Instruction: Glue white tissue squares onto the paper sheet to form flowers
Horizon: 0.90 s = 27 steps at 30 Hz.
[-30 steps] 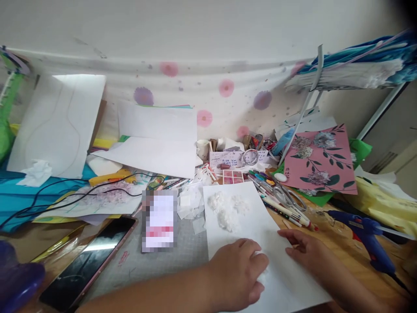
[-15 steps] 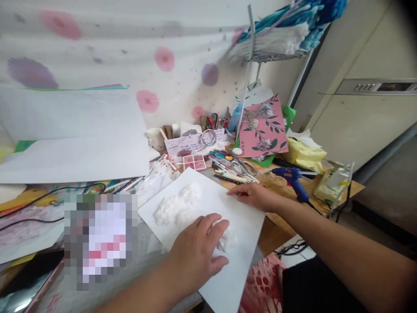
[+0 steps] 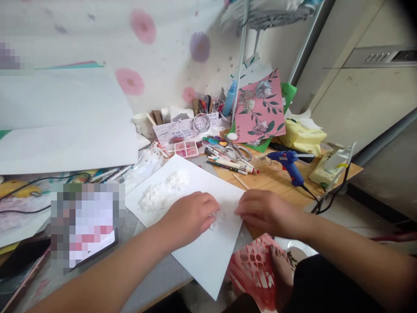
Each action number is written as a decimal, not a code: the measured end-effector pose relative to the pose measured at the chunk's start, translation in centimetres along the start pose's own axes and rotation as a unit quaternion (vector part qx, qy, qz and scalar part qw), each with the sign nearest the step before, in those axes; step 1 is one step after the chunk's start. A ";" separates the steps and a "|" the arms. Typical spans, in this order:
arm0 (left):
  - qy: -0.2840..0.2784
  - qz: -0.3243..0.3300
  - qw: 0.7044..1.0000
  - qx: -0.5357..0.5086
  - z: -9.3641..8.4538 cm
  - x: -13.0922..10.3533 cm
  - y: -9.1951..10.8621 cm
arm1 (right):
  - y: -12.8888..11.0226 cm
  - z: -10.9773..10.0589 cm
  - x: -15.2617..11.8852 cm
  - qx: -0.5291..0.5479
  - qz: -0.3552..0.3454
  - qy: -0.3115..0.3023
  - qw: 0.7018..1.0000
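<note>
Two bare hands work at a white sheet of paper (image 3: pixel 202 261): the left hand (image 3: pixel 192 213) has its fingers drawn together over a small white tuft (image 3: pixel 216 221), while the right hand (image 3: pixel 267 211) bends its fingers at the sheet's right edge; whether either one grips anything, I cannot tell. Half a second ago the left hand was spread wider, its thumb well apart from the fingers, and the right hand reached farther along the edge; now the two are closer together. The white fluff (image 3: pixel 159 191) remains heaped on the far left part of the sheet. Under the paper are a grey mat (image 3: pixel 166 274) and the wooden bench (image 3: pixel 270 184), with pens (image 3: pixel 231 165) and scissors (image 3: pixel 243 153) beyond, and a blue glue gun (image 3: pixel 288 165) to the right. Farther back, a pink floral picture (image 3: pixel 244 126) leans near a metal rack (image 3: pixel 241 65), before a flower-spotted wall covering (image 3: pixel 169 52); a pale cabinet (image 3: pixel 374 100) stands far right. Near right, below bench level, a foot (image 3: pixel 282 269) shows by red openwork (image 3: pixel 249 261). The left hand partly covers the tuft, pixelation masks most of a lit screen (image 3: pixel 94 226) at left, and the rack is cut off at the top.
</note>
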<state>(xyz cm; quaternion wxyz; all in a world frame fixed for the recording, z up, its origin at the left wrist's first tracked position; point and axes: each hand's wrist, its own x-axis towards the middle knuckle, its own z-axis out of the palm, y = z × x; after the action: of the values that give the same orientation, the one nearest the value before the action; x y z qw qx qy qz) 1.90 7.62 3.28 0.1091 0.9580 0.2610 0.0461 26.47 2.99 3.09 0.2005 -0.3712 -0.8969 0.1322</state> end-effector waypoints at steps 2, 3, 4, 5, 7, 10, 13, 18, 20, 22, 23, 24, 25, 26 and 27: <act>0.017 0.002 1.000 -0.013 0.4 -0.2 -0.5 | -1.8 1.0 0.0 -0.017 -0.025 -0.054 0.998; 0.027 0.001 0.999 -0.020 0.5 -0.3 -0.7 | -2.4 1.4 0.0 -0.029 -0.030 -0.073 0.996; 0.037 0.002 0.999 -0.028 0.7 -0.4 -0.9 | -2.8 1.8 0.1 -0.042 -0.030 -0.087 0.995; 0.044 0.003 0.998 -0.035 0.8 -0.5 -1.0 | -3.1 2.1 0.2 -0.054 -0.027 -0.096 0.994; 0.050 0.008 0.998 -0.043 0.9 -0.6 -1.2 | -3.2 2.4 0.4 -0.074 -0.015 -0.108 0.991; 0.048 0.013 0.998 -0.048 0.8 -0.7 -1.3 | -3.1 2.4 0.7 -0.087 0.004 -0.122 0.989; 0.033 0.019 0.998 -0.054 0.3 -0.9 -1.1 | -3.0 2.4 1.1 -0.087 0.022 -0.127 0.988; 0.023 0.012 0.999 -0.042 0.3 -0.9 -0.4 | -2.9 2.6 1.7 -0.061 0.037 -0.121 0.990; 0.040 0.007 0.999 -0.033 0.8 -0.7 -0.4 | -2.5 2.4 1.8 -0.017 0.032 -0.114 0.993; 0.050 0.007 0.998 -0.030 1.2 -0.5 -0.6 | -1.5 1.6 1.5 0.031 0.033 -0.088 0.995; 0.052 0.007 0.998 -0.030 1.4 -0.5 -0.7 | -0.9 0.9 1.1 0.039 0.045 -0.062 0.996; 0.053 0.008 0.998 -0.031 1.5 -0.5 -0.9 | -0.1 0.0 0.5 0.030 0.072 -0.019 0.997; 0.056 0.010 0.998 -0.032 1.6 -0.5 -1.0 | 0.7 -1.1 -0.4 -0.013 0.119 0.041 0.992; 0.059 0.012 0.998 -0.033 1.6 -0.5 -1.1 | 1.6 -2.3 -1.4 -0.048 0.165 0.090 0.981; 0.063 0.014 0.997 -0.035 1.7 -0.5 -1.2 | 2.5 -3.6 -2.6 -0.072 0.203 0.114 0.970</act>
<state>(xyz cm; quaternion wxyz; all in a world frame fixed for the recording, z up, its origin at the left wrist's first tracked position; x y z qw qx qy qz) 1.17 8.05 1.36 0.1251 0.9523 0.2527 0.1167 31.35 3.11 4.65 0.2428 -0.5721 -0.7810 0.0617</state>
